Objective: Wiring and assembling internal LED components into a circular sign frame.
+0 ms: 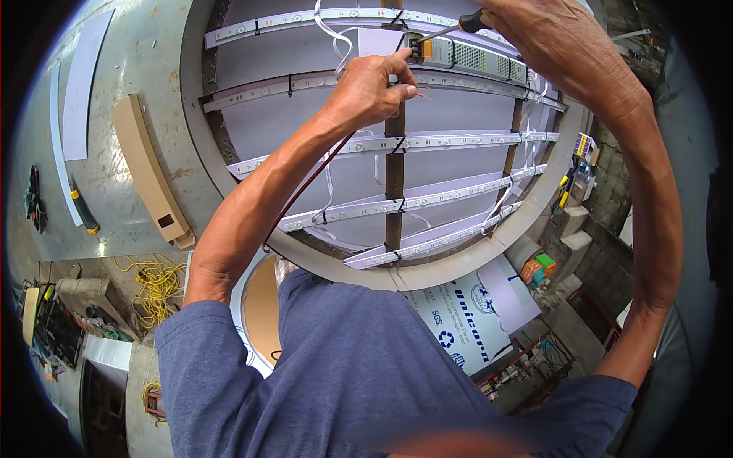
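My right hand point(538, 38) grips the dark handle of a screwdriver point(444, 33). Its shaft slants down to the left, and the tip meets the terminal end of a perforated metal power supply point(479, 60). In my left hand point(374, 90) a thin red-and-black cable point(317, 174) is pinched, its bare-looking ends sticking out past the thumb. The left index finger reaches up against the terminal block point(415, 49). An orange label sits beside that block. Around both hands lies a large round sign frame point(366, 276) crossed by several LED strips point(450, 200).
A metal sheet surface point(145, 53) at the left carries a brown cardboard piece point(149, 164), a utility knife point(82, 210) and pale strips. Yellow cord point(156, 290) lies coiled on the floor. Tools point(569, 187) stand beyond the frame's right rim, near grey blocks point(576, 240).
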